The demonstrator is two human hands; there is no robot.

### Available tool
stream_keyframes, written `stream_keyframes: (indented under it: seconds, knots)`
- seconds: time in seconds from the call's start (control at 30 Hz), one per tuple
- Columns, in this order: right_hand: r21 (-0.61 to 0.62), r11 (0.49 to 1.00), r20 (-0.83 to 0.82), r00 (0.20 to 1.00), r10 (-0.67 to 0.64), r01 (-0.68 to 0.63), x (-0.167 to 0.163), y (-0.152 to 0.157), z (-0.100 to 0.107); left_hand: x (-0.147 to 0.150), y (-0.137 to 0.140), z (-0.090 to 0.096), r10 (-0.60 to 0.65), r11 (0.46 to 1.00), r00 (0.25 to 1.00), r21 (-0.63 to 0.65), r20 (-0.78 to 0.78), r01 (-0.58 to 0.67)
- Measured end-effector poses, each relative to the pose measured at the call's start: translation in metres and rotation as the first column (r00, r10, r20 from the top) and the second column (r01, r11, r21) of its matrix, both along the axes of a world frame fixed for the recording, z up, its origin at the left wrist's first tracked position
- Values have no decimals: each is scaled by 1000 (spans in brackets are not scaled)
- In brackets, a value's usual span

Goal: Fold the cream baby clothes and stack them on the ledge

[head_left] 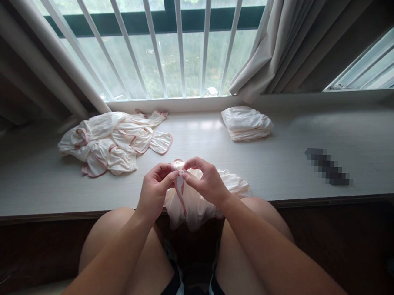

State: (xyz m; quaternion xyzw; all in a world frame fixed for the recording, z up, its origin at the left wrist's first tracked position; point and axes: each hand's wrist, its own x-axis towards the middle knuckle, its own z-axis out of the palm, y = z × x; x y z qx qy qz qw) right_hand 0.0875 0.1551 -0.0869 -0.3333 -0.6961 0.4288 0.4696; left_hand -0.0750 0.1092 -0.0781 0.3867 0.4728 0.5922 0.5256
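Between my knees a cream garment (197, 206) with pink trim hangs partly over the front edge of the white ledge, its rear part resting on the surface. My left hand (155, 187) pinches the pink-edged part of it between thumb and fingers. Just to the right, my right hand (206, 180) pinches the same edge, thumb and forefinger close to the left hand's fingertips. The small detail between the fingertips is too fine to make out. Part of the garment is hidden behind my right hand and forearm.
On the white ledge (190, 140), a loose heap of cream clothes (115, 139) with pink trim lies at the left. A folded cream stack (247, 123) sits near the barred window (175, 55). A dark pixelated object (328, 166) lies right. Grey curtains (269, 50) flank the window.
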Motion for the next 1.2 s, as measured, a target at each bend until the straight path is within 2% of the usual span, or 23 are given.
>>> stream_keyframes:
  seconds: [0.2, 0.53, 0.9, 1.2]
  knots:
    - [-11, 1000, -25, 1000, 16, -16, -2, -1, 0, -1, 2, -3, 31, 999, 999, -22, -19, -32]
    - [162, 987, 31, 999, -18, 12, -4, -4, 0, 0, 3, -3, 73, 997, 997, -39, 10, -72]
    - [162, 985, -17, 998, -63, 65, 1, -4, 3, 0, 3, -6, 16, 999, 995, -35, 99, -13]
    - [74, 996, -75, 996, -53, 58, -3, -8, 4, 0, 3, -6, -8, 997, 990, -74, 140, 19]
